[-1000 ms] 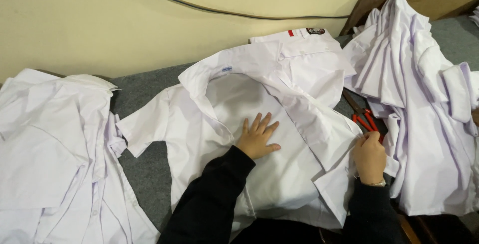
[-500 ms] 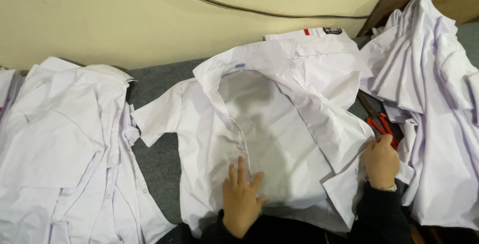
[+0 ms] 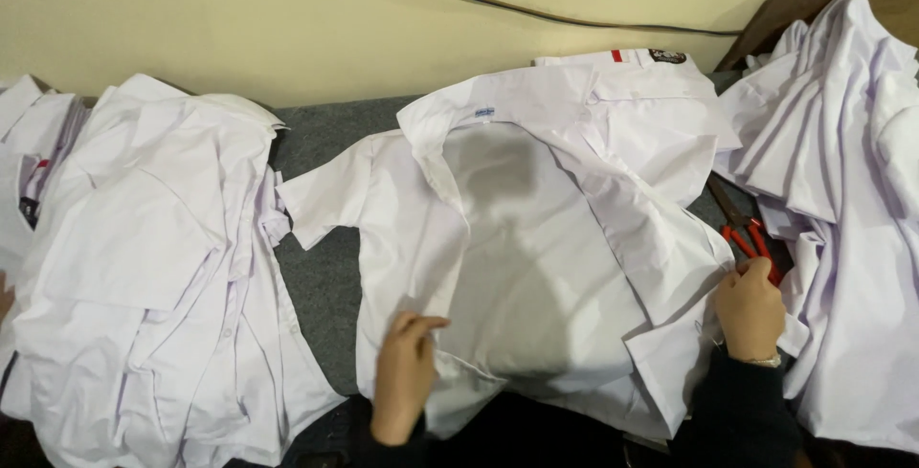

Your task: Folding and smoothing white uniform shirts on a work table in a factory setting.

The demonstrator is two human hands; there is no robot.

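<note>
Though spread wide over the grey table [image 3: 325, 286], the white shirt [image 3: 536, 267] lies open-fronted in the middle of the scene, collar far, hem near, one short sleeve out to the left. Thin cotton by the look: light, limp, likely to crease and slide on itself; best taken at hems, plackets or collar, where the cloth is doubled. Stack of white shirts [image 3: 144, 267] at left, loose heap of shirts [image 3: 842, 190] at right, both well apart from the hands. Left hand [image 3: 404, 372] at the near left front panel, fingers curled together, pinching its inner edge. Right hand [image 3: 750, 307] at the near right front edge, fingers closed on the fabric. Red-handled scissors [image 3: 751, 241] just beyond it.
</note>
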